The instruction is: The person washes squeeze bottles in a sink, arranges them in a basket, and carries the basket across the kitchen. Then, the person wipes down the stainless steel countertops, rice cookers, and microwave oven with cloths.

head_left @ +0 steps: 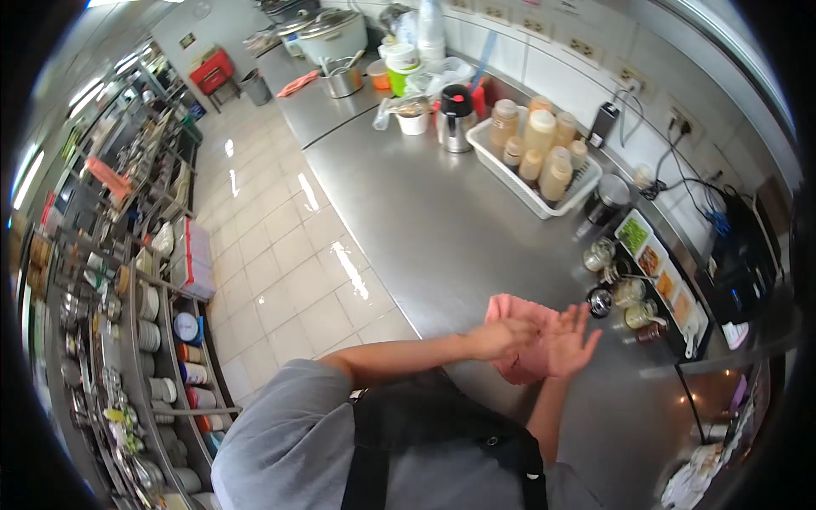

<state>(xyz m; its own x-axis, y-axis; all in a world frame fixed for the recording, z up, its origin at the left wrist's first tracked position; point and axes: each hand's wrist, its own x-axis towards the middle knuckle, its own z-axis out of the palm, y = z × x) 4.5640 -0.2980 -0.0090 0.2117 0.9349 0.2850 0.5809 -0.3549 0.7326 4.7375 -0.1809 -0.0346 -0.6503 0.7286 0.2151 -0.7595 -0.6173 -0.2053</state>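
A pink cloth (520, 367) lies on the steel counter (408, 221), under and behind both hands. My left hand (501, 338) is over the cloth's left part, its fingers curled together and slightly blurred; whatever they may hold is hidden. Just to its right, my right hand (571, 342) is palm up with its fingers spread and nothing in it. A small gap separates the two hands. Near the right fingertips stands a small round jar with a shiny lid (599, 302).
Small condiment jars (629, 293) and a black tray of food containers (667, 280) line the right. A white basket (544, 204) of bottles and a steel flask (456, 127) stand farther back. Shelves of dishes (161, 382) are at left, across the tiled floor (272, 246).
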